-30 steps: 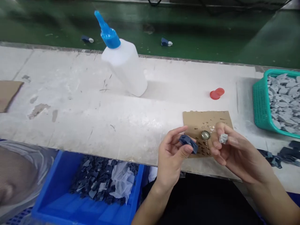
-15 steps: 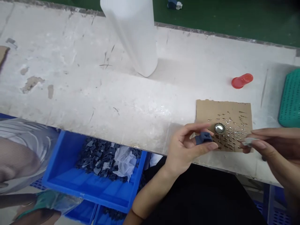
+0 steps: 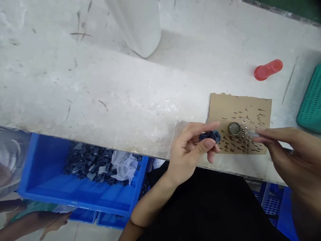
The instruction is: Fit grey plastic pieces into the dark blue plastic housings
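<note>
My left hand (image 3: 184, 154) is closed on a small dark blue plastic part (image 3: 210, 136), pinched between thumb and fingers with its square opening facing right. In my right hand (image 3: 288, 147), thumb and forefinger grip a small pale piece (image 3: 252, 134); it is blurred and its exact shape cannot be made out. That piece hovers over a brown cardboard sheet (image 3: 223, 105), just right of a crimped bottle cap (image 3: 234, 128). The cap lies hollow side up, seemingly with liquid inside. Shiny drops or streaks are scattered over the cardboard around it.
A red plastic plunger-shaped piece (image 3: 268, 70) lies beyond the cardboard. At right is a green perforated basket (image 3: 311, 103); a large white container (image 3: 142, 26) stands at the back. Lower left, a blue bin (image 3: 82, 197) holds dark parts, near another person's arm (image 3: 32, 221).
The view has shifted down and closer to the table. My right hand has brought the pale piece leftward, nearer the bottle cap. My left hand still holds the blue part, now turned slightly.
</note>
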A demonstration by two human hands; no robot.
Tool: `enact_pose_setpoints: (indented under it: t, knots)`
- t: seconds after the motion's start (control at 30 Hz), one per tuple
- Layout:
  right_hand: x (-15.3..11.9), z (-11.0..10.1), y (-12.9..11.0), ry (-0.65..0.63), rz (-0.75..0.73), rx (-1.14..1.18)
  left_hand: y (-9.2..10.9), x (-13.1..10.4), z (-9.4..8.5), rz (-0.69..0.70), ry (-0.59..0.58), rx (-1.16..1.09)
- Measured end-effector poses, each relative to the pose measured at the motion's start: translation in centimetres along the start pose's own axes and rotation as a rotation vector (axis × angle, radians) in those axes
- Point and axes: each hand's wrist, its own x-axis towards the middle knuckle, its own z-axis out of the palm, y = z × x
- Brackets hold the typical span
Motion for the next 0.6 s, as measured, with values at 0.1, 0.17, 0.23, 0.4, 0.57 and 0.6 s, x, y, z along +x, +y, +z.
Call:
enact_pose_setpoints:
  t: [0.1,0.17,0.23,0.4,0.57,0.6]
  knots:
    - [0.9,0.8,0.4,0.039,-0.199,0.017,0.1,-0.2,-0.5,-0.036,-0.039,-0.011]
    - [1.3,1.4,0.5,0.044,-0.214,0.032,0.5,-0.3,-0.5,-0.072,-0.046,0.054]
    - [1.6,1.9,0.6,0.026,-0.22,0.038,0.9,-0.5,-0.2,-0.101,-0.03,0.096]
    - [1.8,2.4,1.0,-0.008,-0.331,0.01,1.4,-0.6,0.4,-0.101,0.041,0.085]
    - [1.3,1.9,0.3,-0.047,-0.184,0.043,1.2,-0.7,0.1,-0.076,0.058,0.083]
    - [1.1,1.7,-0.2,-0.053,-0.117,0.045,1.2,-0.8,0.1,-0.081,0.059,0.077]
